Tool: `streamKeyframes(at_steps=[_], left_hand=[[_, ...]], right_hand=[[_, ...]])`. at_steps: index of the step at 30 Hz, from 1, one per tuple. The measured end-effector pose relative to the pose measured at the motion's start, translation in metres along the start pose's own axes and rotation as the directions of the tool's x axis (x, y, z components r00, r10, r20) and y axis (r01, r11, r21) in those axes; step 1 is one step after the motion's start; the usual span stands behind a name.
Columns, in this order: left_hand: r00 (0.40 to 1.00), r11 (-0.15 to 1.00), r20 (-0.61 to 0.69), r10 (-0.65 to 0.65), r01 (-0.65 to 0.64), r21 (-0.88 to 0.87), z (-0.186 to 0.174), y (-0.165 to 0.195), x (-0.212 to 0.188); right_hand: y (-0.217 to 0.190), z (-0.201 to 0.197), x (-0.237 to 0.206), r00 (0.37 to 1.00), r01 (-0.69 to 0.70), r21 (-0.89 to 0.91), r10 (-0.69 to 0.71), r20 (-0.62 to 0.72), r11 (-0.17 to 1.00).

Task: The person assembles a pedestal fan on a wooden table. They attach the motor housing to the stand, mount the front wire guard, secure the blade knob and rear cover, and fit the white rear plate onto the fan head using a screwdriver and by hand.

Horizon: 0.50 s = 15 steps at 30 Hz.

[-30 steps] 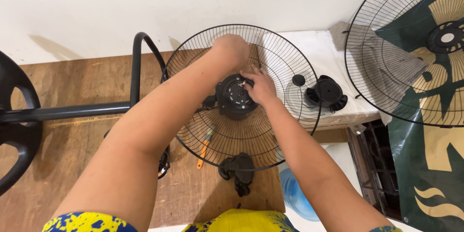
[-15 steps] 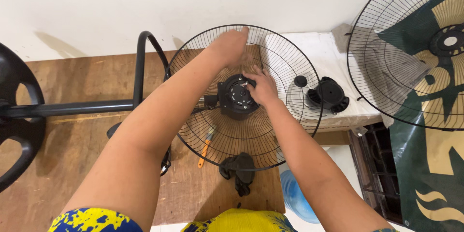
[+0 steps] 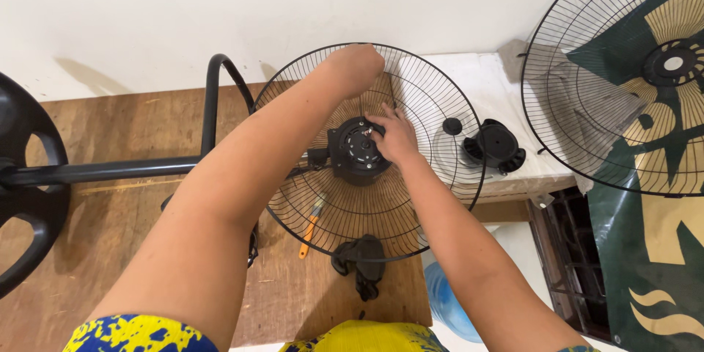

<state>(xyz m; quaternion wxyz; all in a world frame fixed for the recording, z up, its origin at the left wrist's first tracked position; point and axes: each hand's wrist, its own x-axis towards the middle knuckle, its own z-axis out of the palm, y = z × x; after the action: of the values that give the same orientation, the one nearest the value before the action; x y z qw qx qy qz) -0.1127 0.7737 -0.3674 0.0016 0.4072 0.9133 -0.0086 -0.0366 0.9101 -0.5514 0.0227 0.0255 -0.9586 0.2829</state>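
Centrally, the right hand [image 3: 398, 137] rested on the black round motor hub [image 3: 359, 150] in the middle of the black wire fan guard [image 3: 433, 103], its fingers curled against the hub's right edge and front face as if pinching something small there; what lay between the fingertips was too small to tell. The hub sat just left of that hand and touching it, so the right hand was clearly the nearer one to it. The left hand [image 3: 357, 68] was closed over the guard's upper rim, well above the hub, gripping the wire.

The guard looked like a shallow round dish of thin spokes radiating from the hub, its open face turned toward the camera, lying over a brown wooden table [image 3: 125, 132] near the white wall. A black metal stand pole [image 3: 110, 170] ran leftward from behind the hub, its long axis roughly level across the table, toward a black round base [image 3: 26, 198].

Under the guard's lower left lay an orange-handled screwdriver [image 3: 311, 226]. To the right, on a white ledge, sat a black plastic cap piece [image 3: 499, 147]; farther right was a second wire guard [image 3: 623, 73].
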Motion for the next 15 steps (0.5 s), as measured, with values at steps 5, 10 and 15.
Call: streamKeyframes(at_steps=[5, 10, 15], left_hand=[[0.996, 0.99, -0.06, 0.072, -0.064, 0.125, -0.002, -0.004, -0.01], [0.988, 0.955, -0.106, 0.111, -0.077, 0.286, 0.014, 0.003, -0.032], [0.965, 0.956, -0.202, -0.167, 0.208, 0.205, 0.029, 0.013, -0.069]], right_hand=[[-0.001, -0.002, -0.002, 1.0, 0.004, 0.01, -0.004, -0.005, 1.0], [-0.004, -0.005, -0.004, 1.0, 0.008, -0.002, -0.008, 0.006, 1.0], [-0.012, -0.013, -0.011, 0.997, -0.017, -0.038, 0.019, 0.07, 0.999]])
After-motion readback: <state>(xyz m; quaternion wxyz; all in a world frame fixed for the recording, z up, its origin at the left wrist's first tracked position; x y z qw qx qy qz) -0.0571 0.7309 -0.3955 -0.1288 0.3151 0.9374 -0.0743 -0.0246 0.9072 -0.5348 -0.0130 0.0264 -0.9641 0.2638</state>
